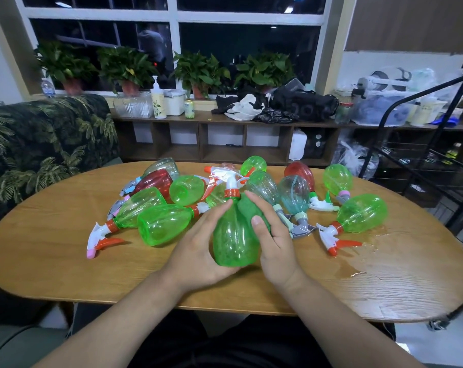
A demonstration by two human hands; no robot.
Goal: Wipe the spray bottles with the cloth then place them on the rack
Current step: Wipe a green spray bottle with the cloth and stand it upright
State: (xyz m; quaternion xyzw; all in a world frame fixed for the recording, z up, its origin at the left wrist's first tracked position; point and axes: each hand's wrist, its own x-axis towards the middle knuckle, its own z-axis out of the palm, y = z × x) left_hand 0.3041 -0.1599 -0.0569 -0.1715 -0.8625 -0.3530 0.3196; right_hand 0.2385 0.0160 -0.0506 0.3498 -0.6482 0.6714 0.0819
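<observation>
Bottle (231, 240) fills left hand (198, 251); right hand (275, 243) grips cloth (245, 208)

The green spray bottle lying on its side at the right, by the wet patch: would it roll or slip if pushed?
Probably light: the green spray bottle looks clear through and empty. Its rounded body might roll, though the trigger head sticking out would likely stop it. The wet patch on the table could let it slide easily.

Left grip (198, 248) cupped, palm inward, right grip (275, 244) curled opposite, thumb extended forward
</observation>
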